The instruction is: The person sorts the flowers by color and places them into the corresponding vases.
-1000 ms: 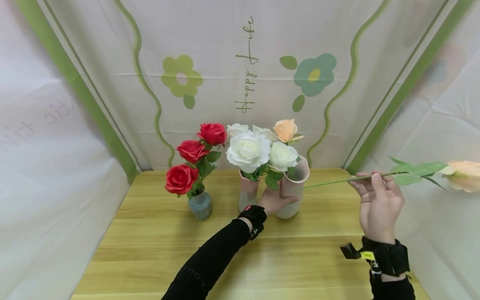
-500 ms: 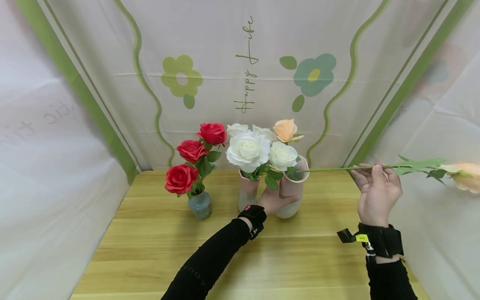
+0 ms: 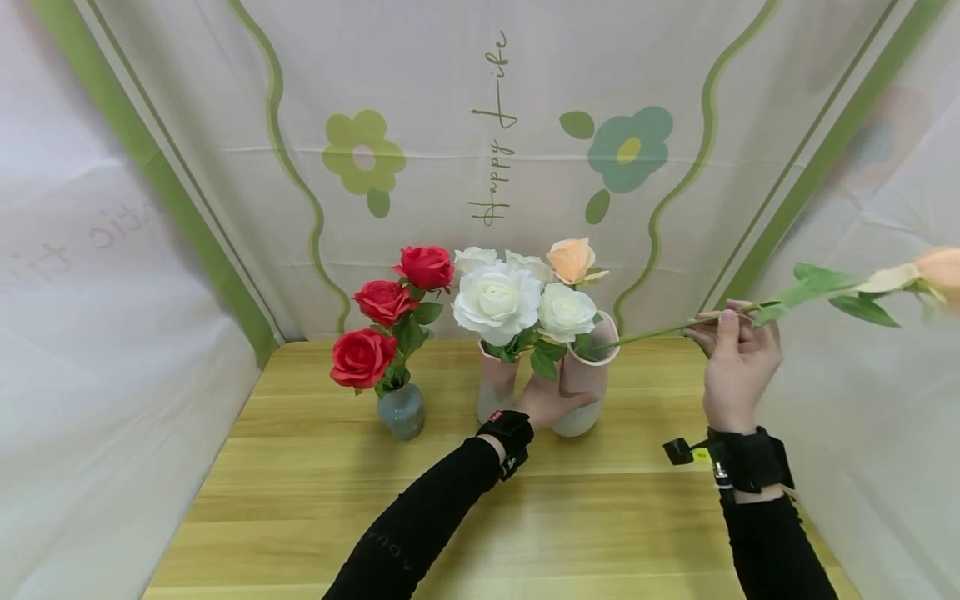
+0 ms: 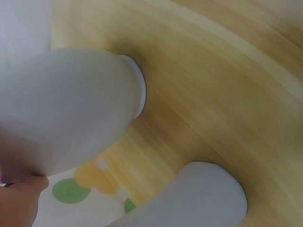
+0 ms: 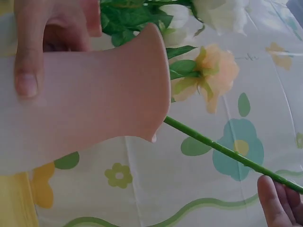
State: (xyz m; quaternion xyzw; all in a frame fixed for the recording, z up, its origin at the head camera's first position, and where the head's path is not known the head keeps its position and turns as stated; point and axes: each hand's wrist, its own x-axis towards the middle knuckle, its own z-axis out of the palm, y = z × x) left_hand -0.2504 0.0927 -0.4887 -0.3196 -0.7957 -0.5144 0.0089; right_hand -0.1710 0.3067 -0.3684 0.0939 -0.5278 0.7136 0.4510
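In the head view my left hand (image 3: 551, 402) grips the taller pink-and-white vase (image 3: 579, 408), its thumb across the front. My right hand (image 3: 738, 362) pinches the green stem of a peach artificial rose (image 3: 937, 275), its bloom out to the right. The right wrist view shows the stem (image 5: 213, 144) running in at the flared vase mouth; its end is hidden inside. Another peach rose (image 3: 572, 260) stands at that vase. Beside it a smaller pink-and-white vase (image 3: 495, 392) holds several white roses (image 3: 497, 302), close to the back of my left hand.
A small blue-grey vase (image 3: 402, 410) with red roses (image 3: 363, 358) stands to the left. All vases are upright on the wooden table (image 3: 315, 500). A printed cloth (image 3: 450, 83) hangs behind, with white cloth on both sides.
The right hand has moved left and up, bringing the stem's end into the vase mouth and raising the bloom so the stem slants. The left hand and the vases have stayed put.
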